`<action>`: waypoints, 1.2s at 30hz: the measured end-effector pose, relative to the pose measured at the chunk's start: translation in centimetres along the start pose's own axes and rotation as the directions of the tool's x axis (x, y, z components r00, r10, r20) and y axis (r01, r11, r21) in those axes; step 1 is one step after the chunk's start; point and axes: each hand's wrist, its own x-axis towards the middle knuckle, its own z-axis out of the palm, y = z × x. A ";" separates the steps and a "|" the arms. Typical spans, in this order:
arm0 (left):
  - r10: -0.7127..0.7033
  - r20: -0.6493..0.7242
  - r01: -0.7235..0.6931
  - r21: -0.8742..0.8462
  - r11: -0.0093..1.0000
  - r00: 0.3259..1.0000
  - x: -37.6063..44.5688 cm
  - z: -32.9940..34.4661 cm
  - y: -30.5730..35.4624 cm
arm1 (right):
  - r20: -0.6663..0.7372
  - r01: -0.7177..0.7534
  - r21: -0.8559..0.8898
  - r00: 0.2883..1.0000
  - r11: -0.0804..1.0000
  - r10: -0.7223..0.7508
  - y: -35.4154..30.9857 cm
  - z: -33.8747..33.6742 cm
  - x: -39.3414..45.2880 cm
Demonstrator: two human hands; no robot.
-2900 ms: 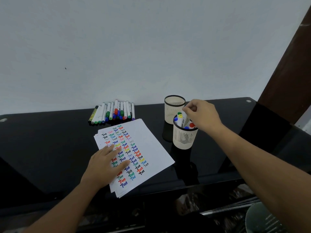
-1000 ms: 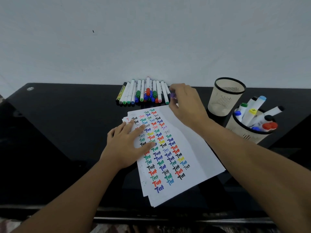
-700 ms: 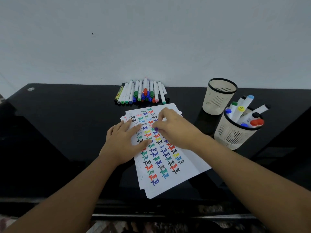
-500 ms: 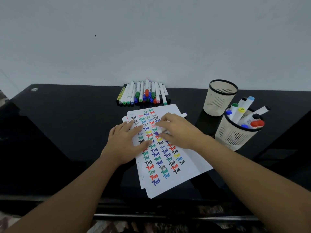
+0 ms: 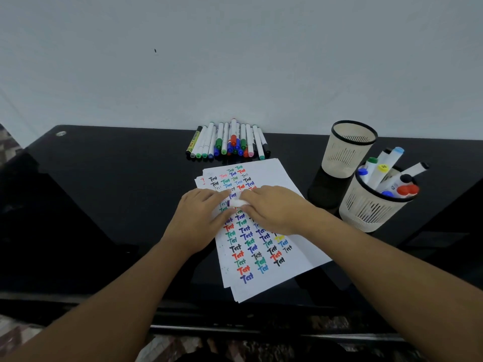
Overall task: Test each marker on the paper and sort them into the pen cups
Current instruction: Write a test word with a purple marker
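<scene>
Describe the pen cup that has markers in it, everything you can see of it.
The filled pen cup is a round, cream, plastic-looking holder with a black rim and vertical slots in its wall. It stands upright on the black glossy table, at the right, nearer than the empty pen cup and right of the paper. Several markers lean in it, caps up: blue, green, yellow, light blue, black and red. Neither hand touches it.

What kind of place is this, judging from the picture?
Probably a desk at home or in a small office: a glossy black glass tabletop against a plain pale wall, white paper sheets covered with colourful "Test" words, and a cream slotted pen cup.
</scene>
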 end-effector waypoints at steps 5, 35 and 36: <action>0.104 -0.086 -0.105 -0.009 0.994 0.991 -0.2 0.0 0.0 | 0.011 0.016 0.032 1.000 0.999 -0.017 -0.3 -0.4 0.0; -0.068 0.402 0.063 0.025 0.998 0.913 0.1 -2.3 3.6 | -0.131 -0.055 0.928 0.877 0.369 0.461 -0.5 0.8 -10.5; -0.048 0.430 0.031 0.046 0.998 0.901 -0.3 -2.3 4.4 | -0.143 -0.049 0.932 0.860 0.360 0.489 -0.7 1.2 -10.9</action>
